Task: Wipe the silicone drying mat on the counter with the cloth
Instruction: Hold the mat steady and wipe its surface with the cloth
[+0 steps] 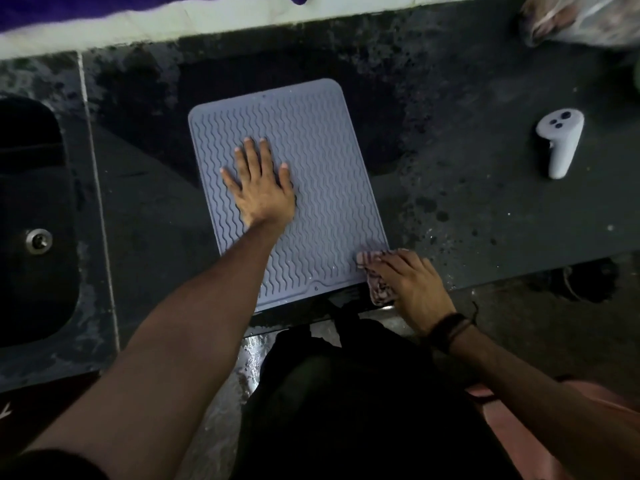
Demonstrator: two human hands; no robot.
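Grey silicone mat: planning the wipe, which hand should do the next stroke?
Right hand: it already grips the striped cloth at the grey ridged silicone mat's near corner; the left hand lies flat, pinning it.

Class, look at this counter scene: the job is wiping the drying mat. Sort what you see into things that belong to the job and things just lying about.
Belong to the job:
silicone drying mat
cloth, under the right hand
left hand, pressed flat on the mat

Just lying about:
white handheld controller
sink
plastic bag, contents unclear
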